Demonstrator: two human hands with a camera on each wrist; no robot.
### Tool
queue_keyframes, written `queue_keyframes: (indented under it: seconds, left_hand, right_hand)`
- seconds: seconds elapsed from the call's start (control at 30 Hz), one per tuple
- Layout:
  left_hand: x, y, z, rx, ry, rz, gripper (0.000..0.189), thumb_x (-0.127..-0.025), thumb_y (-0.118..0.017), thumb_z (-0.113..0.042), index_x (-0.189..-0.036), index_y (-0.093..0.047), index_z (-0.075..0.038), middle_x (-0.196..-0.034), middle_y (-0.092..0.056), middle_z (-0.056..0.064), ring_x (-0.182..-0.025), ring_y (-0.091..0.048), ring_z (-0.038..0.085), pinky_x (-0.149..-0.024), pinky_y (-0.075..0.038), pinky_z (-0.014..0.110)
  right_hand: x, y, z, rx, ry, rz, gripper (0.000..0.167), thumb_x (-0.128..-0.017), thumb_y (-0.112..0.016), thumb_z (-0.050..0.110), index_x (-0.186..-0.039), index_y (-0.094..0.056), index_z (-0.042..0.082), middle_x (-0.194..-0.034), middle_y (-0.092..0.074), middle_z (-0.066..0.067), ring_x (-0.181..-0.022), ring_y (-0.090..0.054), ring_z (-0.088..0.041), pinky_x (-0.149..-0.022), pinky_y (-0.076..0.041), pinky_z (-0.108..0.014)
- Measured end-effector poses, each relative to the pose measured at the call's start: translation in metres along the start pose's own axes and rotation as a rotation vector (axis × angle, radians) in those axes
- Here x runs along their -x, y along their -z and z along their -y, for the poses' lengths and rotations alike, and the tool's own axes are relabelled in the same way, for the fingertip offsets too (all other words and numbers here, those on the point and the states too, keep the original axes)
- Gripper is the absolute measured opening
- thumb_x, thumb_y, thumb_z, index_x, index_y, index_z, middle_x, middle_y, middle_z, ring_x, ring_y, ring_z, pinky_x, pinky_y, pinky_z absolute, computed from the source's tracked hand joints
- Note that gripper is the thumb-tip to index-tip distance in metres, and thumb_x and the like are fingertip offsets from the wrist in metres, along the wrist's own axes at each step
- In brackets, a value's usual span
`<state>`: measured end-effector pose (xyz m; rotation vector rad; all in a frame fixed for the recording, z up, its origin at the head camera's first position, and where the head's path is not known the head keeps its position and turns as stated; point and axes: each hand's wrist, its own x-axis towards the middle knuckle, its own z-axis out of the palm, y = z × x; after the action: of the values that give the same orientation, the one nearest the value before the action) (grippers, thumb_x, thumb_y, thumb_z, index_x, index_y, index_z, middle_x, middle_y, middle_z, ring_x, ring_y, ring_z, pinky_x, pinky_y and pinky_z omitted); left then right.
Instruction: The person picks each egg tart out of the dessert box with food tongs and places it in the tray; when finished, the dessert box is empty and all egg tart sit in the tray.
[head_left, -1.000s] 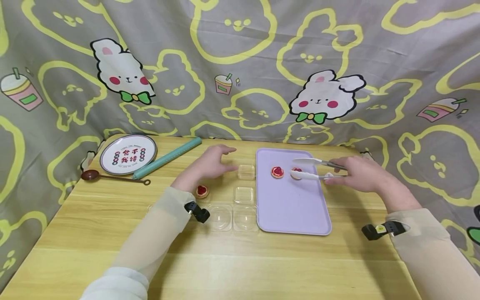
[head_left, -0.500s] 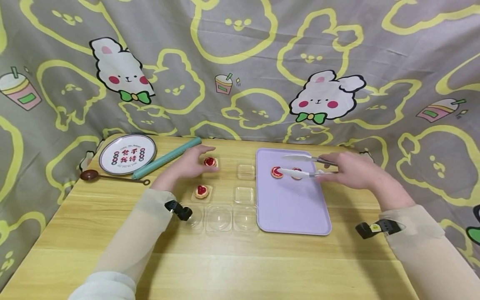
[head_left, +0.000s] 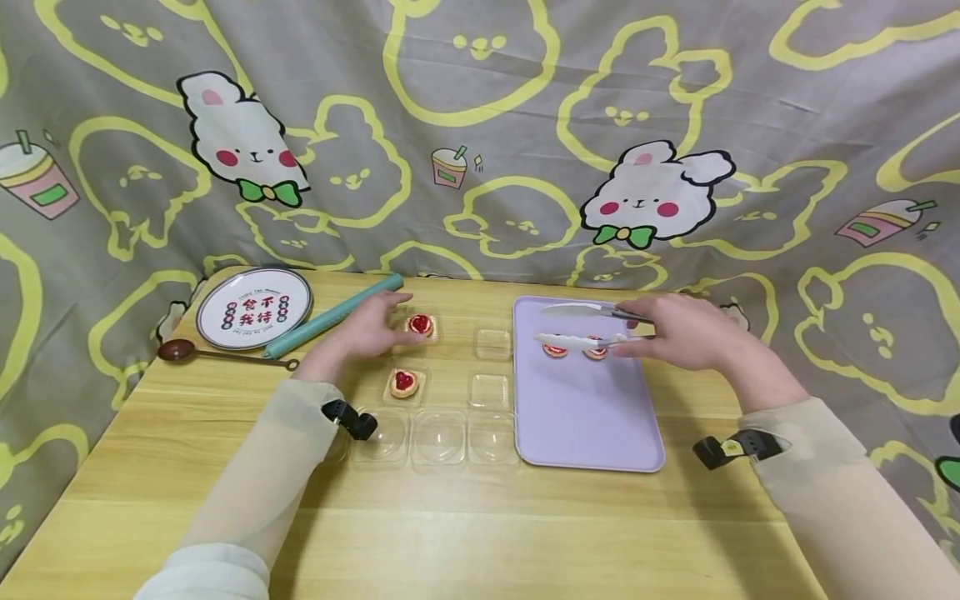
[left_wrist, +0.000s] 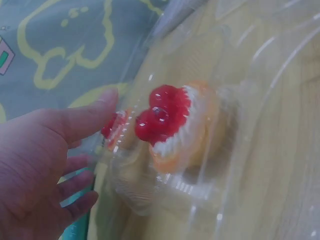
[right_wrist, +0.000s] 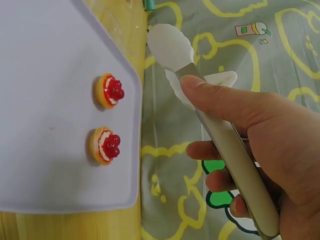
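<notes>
My right hand [head_left: 686, 329] grips metal tongs [head_left: 570, 342] with white ends, held spread over the back of the lilac tray [head_left: 585, 417]. Two small tarts [right_wrist: 107, 145] topped with red berries and cream lie on that tray, partly behind the tongs in the head view. My left hand [head_left: 366, 329], thumb and fingers extended, is beside a similar tart [head_left: 422, 326] in a clear plastic base at the back. A second tart [head_left: 403, 384] sits in a clear base closer to me; it appears large in the left wrist view, past the left hand [left_wrist: 40, 160].
Clear lids [head_left: 439, 437] lie in a row at the front. Two clear bases [head_left: 490, 390] without tarts stand left of the tray. At the back left are a round plate [head_left: 255, 292], a teal rolling pin [head_left: 330, 321] and a brown spoon [head_left: 176, 351]. A patterned curtain [head_left: 517, 125] hangs behind.
My left hand has moved left from near the bases by the tray, uncovering both tarts there. My right hand has moved the tongs left, across the tarts on the tray.
</notes>
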<state>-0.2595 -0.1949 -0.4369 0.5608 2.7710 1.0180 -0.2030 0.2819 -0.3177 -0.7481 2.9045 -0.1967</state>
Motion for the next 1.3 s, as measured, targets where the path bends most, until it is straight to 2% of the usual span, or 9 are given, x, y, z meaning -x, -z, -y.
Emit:
queue_keyframes:
  seconds: [0.17,0.27,0.43,0.57,0.73,0.83,0.93,1.1,1.3]
  left_hand:
    - [0.001,-0.003,0.004,0.027,0.018,0.0,0.088,-0.09,-0.088,-0.032,-0.155,-0.045,0.008,-0.149,-0.055,0.027,-0.134,-0.053,0.044,-0.116,-0.039,0.054]
    - [0.001,-0.005,0.006,0.041,0.03,0.0,0.085,-0.09,-0.088,-0.031,-0.154,-0.048,0.007,-0.138,-0.06,0.026,-0.125,-0.057,0.041,-0.11,-0.044,0.054]
    - [0.003,-0.005,0.008,0.069,0.046,0.012,0.084,-0.089,-0.089,-0.032,-0.154,-0.049,0.004,-0.135,-0.061,0.023,-0.123,-0.058,0.039,-0.108,-0.046,0.052]
    - [0.004,-0.005,0.008,0.099,0.067,0.032,0.085,-0.089,-0.089,-0.034,-0.155,-0.049,0.002,-0.139,-0.061,0.022,-0.126,-0.057,0.038,-0.11,-0.046,0.052]
    - [0.006,-0.004,0.006,0.134,0.063,0.059,0.082,-0.089,-0.089,-0.029,-0.155,-0.051,0.001,-0.141,-0.063,0.021,-0.126,-0.058,0.036,-0.109,-0.047,0.051]
    - [0.006,-0.004,0.006,0.148,0.057,0.073,0.08,-0.089,-0.089,-0.027,-0.154,-0.052,0.0,-0.135,-0.066,0.018,-0.118,-0.06,0.032,-0.103,-0.049,0.047]
    - [0.005,-0.006,0.007,0.162,0.063,0.077,0.079,-0.088,-0.09,-0.028,-0.154,-0.054,-0.002,-0.134,-0.067,0.014,-0.111,-0.059,0.029,-0.098,-0.048,0.043]
    - [0.005,-0.008,0.01,0.205,0.105,0.07,0.08,-0.087,-0.091,-0.03,-0.155,-0.054,-0.008,-0.144,-0.064,0.011,-0.119,-0.058,0.028,-0.103,-0.047,0.044]
    - [0.005,-0.01,0.011,0.237,0.142,0.061,0.082,-0.086,-0.092,-0.032,-0.156,-0.055,-0.012,-0.146,-0.064,0.009,-0.127,-0.058,0.031,-0.109,-0.047,0.047]
  right_hand:
    - [-0.005,0.0,0.006,0.004,-0.006,0.014,0.09,-0.088,-0.074,0.071,-0.146,-0.063,0.003,-0.131,-0.071,-0.013,-0.102,-0.069,-0.028,-0.088,-0.056,-0.056]
    - [-0.008,-0.001,0.009,0.01,-0.012,0.02,0.089,-0.087,-0.075,0.071,-0.146,-0.064,0.005,-0.13,-0.072,-0.012,-0.099,-0.068,-0.026,-0.086,-0.056,-0.055]
    - [-0.015,-0.001,0.014,-0.008,0.004,0.019,0.09,-0.083,-0.07,0.08,-0.142,-0.067,0.012,-0.115,-0.074,-0.003,-0.088,-0.065,-0.021,-0.08,-0.055,-0.051]
    - [-0.02,0.001,0.018,-0.028,0.02,0.029,0.094,-0.082,-0.066,0.085,-0.143,-0.066,0.013,-0.112,-0.074,-0.001,-0.089,-0.066,-0.02,-0.082,-0.055,-0.052]
    - [-0.026,0.002,0.023,-0.02,0.046,0.03,0.09,-0.086,-0.072,0.075,-0.147,-0.063,0.009,-0.119,-0.074,-0.005,-0.097,-0.068,-0.023,-0.087,-0.055,-0.054]
    - [-0.031,0.001,0.026,0.003,0.067,0.023,0.084,-0.089,-0.078,0.065,-0.147,-0.063,0.006,-0.12,-0.074,-0.007,-0.096,-0.068,-0.023,-0.082,-0.055,-0.052]
    - [-0.037,0.0,0.031,0.014,0.078,0.023,0.082,-0.09,-0.079,0.061,-0.146,-0.063,0.004,-0.112,-0.073,-0.005,-0.087,-0.064,-0.022,-0.073,-0.052,-0.045]
    - [-0.046,-0.002,0.038,0.005,0.087,0.033,0.082,-0.09,-0.081,0.058,-0.147,-0.062,0.003,-0.111,-0.073,-0.005,-0.086,-0.062,-0.022,-0.075,-0.051,-0.044]
    - [-0.057,-0.004,0.047,-0.006,0.084,0.052,0.081,-0.09,-0.08,0.057,-0.149,-0.06,0.004,-0.12,-0.073,-0.008,-0.09,-0.064,-0.023,-0.082,-0.054,-0.049]
